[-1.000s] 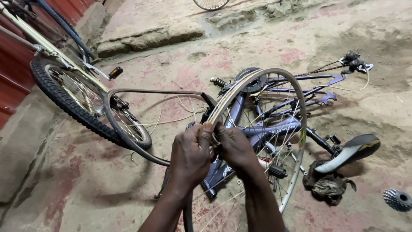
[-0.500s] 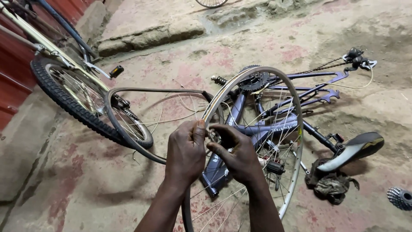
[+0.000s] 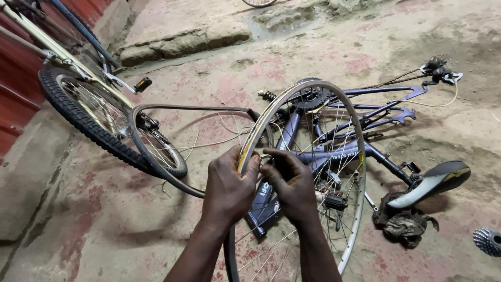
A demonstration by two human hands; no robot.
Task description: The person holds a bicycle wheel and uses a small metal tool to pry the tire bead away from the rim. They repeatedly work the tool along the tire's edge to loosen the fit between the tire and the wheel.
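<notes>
Concrete floor [image 3: 104, 230], grey with worn red patches, fills most of what I see, and a purple bicycle frame [image 3: 334, 154] lies on its side on it, with its saddle [image 3: 438, 180] resting beside a crumpled rag [image 3: 404, 224]. To the left stands a second bicycle, and its knobby wheel [image 3: 78, 120] is near the red wall. Between me and the purple frame I hold the silver wheel rim [image 3: 361, 156] upright. It is bare metal with thin spokes, and a yellowish strip [image 3: 255, 137] runs along its outer channel. A black tyre [image 3: 151, 169] hangs off the rim in a wide loose loop to the left and touches the rim again below my hands. Compared with a second ago very little has changed. Both hands have slid only slightly lower along the same arc, and the rim stands a bit more upright, so I judge the work stays at this one spot. My left hand [image 3: 229, 190] is closed firmly around the rim edge, with the thumb on the yellowish strip. My right hand [image 3: 292, 185] is just beside it, and its fingertips [image 3: 269, 156] pinch together at the inner side of the rim. What they pinch I cannot tell. A small toothed sprocket cluster [image 3: 488, 241] lies well apart at the far right.
</notes>
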